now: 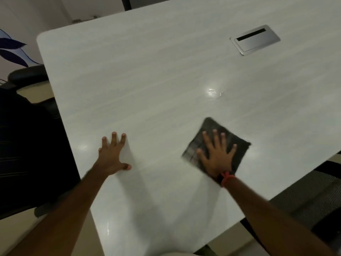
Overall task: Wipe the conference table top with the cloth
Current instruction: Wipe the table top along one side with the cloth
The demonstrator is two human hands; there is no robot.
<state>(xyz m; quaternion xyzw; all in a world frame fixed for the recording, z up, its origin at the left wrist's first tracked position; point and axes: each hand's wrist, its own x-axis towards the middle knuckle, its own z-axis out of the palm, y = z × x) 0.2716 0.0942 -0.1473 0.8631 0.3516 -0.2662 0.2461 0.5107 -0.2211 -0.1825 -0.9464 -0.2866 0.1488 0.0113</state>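
A large white conference table (147,80) fills most of the head view. A dark folded cloth (238,146) lies flat on it at the lower right. My right hand (216,156) presses down on the cloth with fingers spread and straight; a red band circles that wrist. My left hand (112,154) rests flat on the bare table top to the left of the cloth, fingers spread, holding nothing. A small wet shine (212,91) shows on the surface beyond the cloth.
A silver cable-port lid (255,40) is set into the table at the upper right. Black office chairs stand at the left edge (27,130) and at the lower right (313,200). The table's rounded corner (41,36) is at upper left.
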